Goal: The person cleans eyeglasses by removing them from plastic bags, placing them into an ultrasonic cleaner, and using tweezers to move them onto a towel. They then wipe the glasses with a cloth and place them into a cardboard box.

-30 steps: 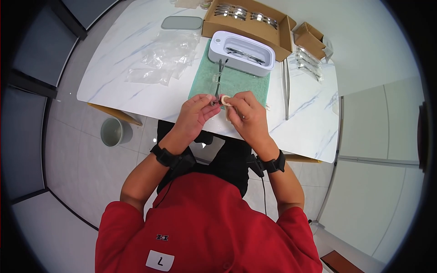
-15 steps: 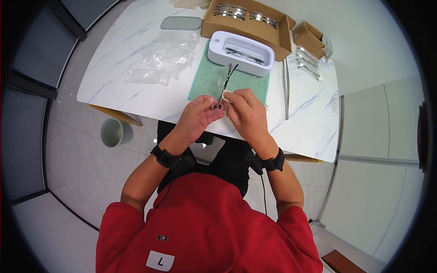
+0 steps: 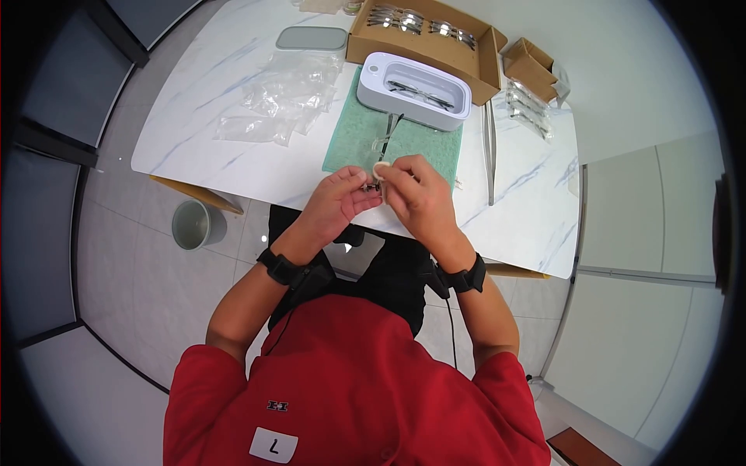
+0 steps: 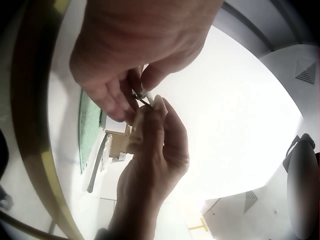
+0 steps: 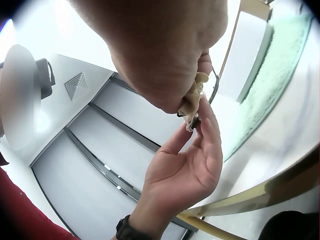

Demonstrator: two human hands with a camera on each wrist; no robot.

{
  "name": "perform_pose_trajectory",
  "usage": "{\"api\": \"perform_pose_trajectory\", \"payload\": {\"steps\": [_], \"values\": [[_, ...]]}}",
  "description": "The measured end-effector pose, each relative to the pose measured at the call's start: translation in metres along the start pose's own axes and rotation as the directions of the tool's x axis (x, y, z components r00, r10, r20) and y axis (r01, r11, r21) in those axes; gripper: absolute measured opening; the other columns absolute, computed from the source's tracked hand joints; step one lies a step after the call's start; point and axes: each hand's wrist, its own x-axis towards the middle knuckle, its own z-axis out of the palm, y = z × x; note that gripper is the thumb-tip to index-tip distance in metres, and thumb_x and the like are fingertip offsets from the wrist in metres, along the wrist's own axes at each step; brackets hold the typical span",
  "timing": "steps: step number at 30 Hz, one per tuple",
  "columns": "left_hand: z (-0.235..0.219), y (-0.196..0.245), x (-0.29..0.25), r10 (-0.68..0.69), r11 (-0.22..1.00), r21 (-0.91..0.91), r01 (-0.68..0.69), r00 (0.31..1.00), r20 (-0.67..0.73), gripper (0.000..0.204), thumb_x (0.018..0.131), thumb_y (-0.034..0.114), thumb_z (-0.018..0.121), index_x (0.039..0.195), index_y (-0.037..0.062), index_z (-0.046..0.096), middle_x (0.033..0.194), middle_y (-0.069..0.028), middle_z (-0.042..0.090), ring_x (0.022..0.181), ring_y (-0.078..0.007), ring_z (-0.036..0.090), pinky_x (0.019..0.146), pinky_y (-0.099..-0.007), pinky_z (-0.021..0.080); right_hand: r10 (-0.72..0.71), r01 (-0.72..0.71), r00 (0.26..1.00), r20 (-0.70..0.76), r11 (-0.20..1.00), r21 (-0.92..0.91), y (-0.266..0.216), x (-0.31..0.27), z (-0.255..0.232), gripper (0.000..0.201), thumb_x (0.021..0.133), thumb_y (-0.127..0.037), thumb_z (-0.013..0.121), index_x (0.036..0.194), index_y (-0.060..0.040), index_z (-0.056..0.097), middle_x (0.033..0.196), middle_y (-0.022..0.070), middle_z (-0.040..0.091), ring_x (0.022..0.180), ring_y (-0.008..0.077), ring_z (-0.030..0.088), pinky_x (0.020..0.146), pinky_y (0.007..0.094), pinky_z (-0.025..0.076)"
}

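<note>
Over the table's near edge, my left hand [image 3: 336, 203] pinches one end of a pair of glasses [image 3: 384, 146] between thumb and fingertips. Their dark temples point away from me, above a green towel [image 3: 350, 144]. My right hand [image 3: 422, 200] grips a cream-coloured cloth [image 3: 381, 168] and pinches it against the frame, close beside the left fingertips. In the right wrist view the cloth [image 5: 192, 100] is bunched between the fingers, with a dark bit of the frame showing below it. The right fingers hide part of the lenses.
A white cleaner tub [image 3: 373, 93] on the towel holds another pair of glasses [image 3: 420, 95]. Behind it, a cardboard box [image 3: 486, 66] contains several pairs. Clear plastic bags [image 3: 287, 97] and a grey lid [image 3: 311, 38] lie left; tweezers [image 3: 489, 155] and bagged glasses [image 3: 528, 113] right.
The glasses have turned so their temple tips point further right and sit a little lower. My right hand has shifted the cloth slightly along the frame; the left hand keeps its pinch.
</note>
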Motion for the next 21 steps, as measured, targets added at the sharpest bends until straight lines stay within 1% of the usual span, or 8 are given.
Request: {"api": "perform_pose_trajectory", "payload": {"steps": [4,7,13,16,19,21], "values": [[0.005,0.0,-0.003,-0.04,0.998,0.04,0.04,0.999,-0.007,0.011,0.108,0.017,0.053,0.108,0.0074,0.058,0.106,-0.0048,0.066,0.106,-0.0225,0.069,0.1,-0.0396,0.055,0.058,-0.059,0.997,-0.04,0.998,-0.006,0.007,0.0,0.002,0.029,0.081,-0.001,0.075,0.109,-0.0098,0.074,0.095,0.0069,0.064,0.08,0.0254,0.068,0.065,0.0367,0.055],[-0.002,-0.001,-0.001,-0.034,0.999,0.017,0.034,0.999,0.036,0.011,0.108,0.017,0.053,0.108,0.0075,0.058,0.105,-0.0043,0.066,0.106,-0.0224,0.069,0.101,-0.0396,0.055,0.059,-0.059,0.998,-0.017,0.998,0.022,0.001,-0.003,0.002,0.029,0.081,-0.001,0.075,0.109,-0.0094,0.074,0.094,0.0071,0.064,0.079,0.0252,0.068,0.064,0.0364,0.055],[-0.006,-0.004,0.0,-0.056,0.998,0.002,0.056,0.998,0.015,0.011,0.108,0.017,0.052,0.107,0.0074,0.058,0.104,-0.0041,0.065,0.106,-0.0223,0.069,0.101,-0.0399,0.055,0.018,-0.021,0.999,0.028,0.997,0.077,-0.002,-0.007,0.003,0.029,0.081,0.0,0.075,0.108,-0.0089,0.074,0.093,0.0077,0.064,0.077,0.025,0.067,0.064,0.0357,0.055],[-0.009,-0.005,0.0,-0.059,0.998,-0.019,0.06,0.998,0.025,0.009,0.107,0.014,0.053,0.107,0.0063,0.058,0.104,-0.0058,0.066,0.1,-0.0214,0.07,0.098,-0.0398,0.057,0.017,-0.019,0.999,0.036,0.997,0.068,0.001,-0.005,0.001,0.027,0.082,0.0,0.075,0.107,-0.0089,0.074,0.093,0.008,0.063,0.077,0.0259,0.067,0.063,0.0366,0.055],[-0.01,-0.006,0.0,-0.06,0.998,-0.009,0.061,0.997,0.05,0.011,0.107,0.015,0.052,0.106,0.0059,0.058,0.109,-0.0104,0.068,0.105,-0.0255,0.071,0.098,-0.0401,0.057,0.031,-0.032,0.999,0.012,0.998,0.057,0.007,-0.002,0.001,0.026,0.083,-0.001,0.075,0.107,-0.009,0.074,0.092,0.0081,0.063,0.077,0.027,0.067,0.064,0.0376,0.055],[-0.008,-0.005,-0.002,-0.092,0.995,0.032,0.09,0.994,0.052,0.014,0.108,0.017,0.051,0.105,0.0055,0.058,0.113,-0.015,0.068,0.11,-0.029,0.07,0.098,-0.04,0.057,0.068,-0.069,0.998,0.019,0.997,0.04,0.012,-0.003,0.001,0.029,0.083,0.002,0.074,0.11,-0.0091,0.074,0.096,0.0087,0.064,0.077,0.0257,0.068,0.065,0.0352,0.055]]}}
